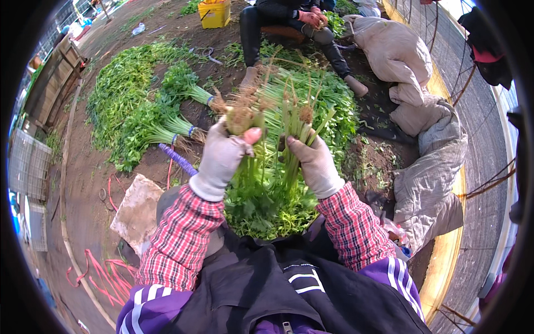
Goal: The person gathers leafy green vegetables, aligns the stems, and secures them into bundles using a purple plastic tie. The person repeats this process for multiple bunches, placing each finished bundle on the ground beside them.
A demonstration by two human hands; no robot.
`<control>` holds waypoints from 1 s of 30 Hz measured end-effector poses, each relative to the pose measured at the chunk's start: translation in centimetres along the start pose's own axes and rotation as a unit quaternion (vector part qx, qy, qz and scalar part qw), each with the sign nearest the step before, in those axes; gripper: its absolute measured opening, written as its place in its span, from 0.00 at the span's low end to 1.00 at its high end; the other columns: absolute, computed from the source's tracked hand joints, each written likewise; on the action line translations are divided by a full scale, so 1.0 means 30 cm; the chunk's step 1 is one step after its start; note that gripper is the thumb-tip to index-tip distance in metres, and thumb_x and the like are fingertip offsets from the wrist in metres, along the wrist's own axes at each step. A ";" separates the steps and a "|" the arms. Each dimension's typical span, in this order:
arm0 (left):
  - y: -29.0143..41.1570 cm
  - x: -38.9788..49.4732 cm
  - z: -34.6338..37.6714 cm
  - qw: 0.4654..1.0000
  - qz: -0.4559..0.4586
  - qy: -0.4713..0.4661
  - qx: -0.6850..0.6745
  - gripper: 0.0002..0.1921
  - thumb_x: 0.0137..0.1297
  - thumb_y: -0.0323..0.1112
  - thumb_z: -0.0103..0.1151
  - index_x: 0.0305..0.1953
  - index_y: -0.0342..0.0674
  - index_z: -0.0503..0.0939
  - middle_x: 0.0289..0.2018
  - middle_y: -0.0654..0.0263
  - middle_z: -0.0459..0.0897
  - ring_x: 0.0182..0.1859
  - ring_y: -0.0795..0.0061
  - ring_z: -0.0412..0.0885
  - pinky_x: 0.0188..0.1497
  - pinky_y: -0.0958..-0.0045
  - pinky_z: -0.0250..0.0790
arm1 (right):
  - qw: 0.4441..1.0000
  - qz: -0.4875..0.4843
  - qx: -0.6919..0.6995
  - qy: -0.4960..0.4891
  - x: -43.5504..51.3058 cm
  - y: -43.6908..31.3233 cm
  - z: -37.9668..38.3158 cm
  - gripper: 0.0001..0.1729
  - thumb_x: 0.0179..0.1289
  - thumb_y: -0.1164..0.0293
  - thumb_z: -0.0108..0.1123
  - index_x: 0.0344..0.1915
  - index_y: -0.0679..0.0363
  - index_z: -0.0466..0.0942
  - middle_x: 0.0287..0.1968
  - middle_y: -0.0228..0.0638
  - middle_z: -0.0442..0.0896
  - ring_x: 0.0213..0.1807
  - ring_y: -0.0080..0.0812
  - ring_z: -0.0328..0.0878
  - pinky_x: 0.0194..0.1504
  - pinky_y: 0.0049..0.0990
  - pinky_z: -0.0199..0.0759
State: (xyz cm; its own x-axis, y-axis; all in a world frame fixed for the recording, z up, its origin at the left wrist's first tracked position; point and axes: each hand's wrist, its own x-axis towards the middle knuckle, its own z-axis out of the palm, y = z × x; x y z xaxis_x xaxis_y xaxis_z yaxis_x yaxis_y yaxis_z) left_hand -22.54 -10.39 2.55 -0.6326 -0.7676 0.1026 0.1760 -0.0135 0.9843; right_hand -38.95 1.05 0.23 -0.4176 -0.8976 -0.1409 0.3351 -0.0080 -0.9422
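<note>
Both of my hands wear pale work gloves, the left one with an exposed or orange-tipped thumb. My left hand (225,154) grips a clump of celery stalks (244,119) near its brown roots, which are blurred. In my right hand (312,160) is a smaller group of rooted celery stalks (290,125), held upright with the leaves hanging down. Between my forearms, leafy celery tops (269,204) fill the space over my lap. Just beyond the hands lies a broad heap of loose celery (329,96), its pale stalks pointing towards the left.
Left of the heap, several tied celery bunches (179,129) lie beside leafy greens (121,83). A purple-wrapped rod (177,158), a white slab (137,208) and pink ribbons (104,275) are nearer. Opposite sits a co-worker (283,25) in gloves, near a yellow bucket (215,14). Crumpled cloth (429,158) lines the right.
</note>
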 end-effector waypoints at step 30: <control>-0.116 0.013 0.047 0.994 0.047 0.060 -0.083 0.16 0.64 0.25 0.65 0.53 0.38 0.77 0.42 0.71 0.84 0.37 0.82 0.79 0.38 0.79 0.70 | 0.996 0.027 0.082 -0.003 0.000 0.093 0.084 0.14 0.72 0.74 0.58 0.55 0.63 0.73 0.46 0.27 0.80 0.46 0.18 0.75 0.50 0.21 0.70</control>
State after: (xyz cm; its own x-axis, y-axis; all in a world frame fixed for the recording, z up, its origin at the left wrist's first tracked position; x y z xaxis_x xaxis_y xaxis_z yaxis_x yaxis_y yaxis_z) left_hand -24.46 -9.75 -0.64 -0.5139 -0.8416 0.1660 0.3590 -0.0353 0.9327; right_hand -35.89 -0.07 -1.63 -0.3892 -0.9017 -0.1882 0.4907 -0.0300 -0.8708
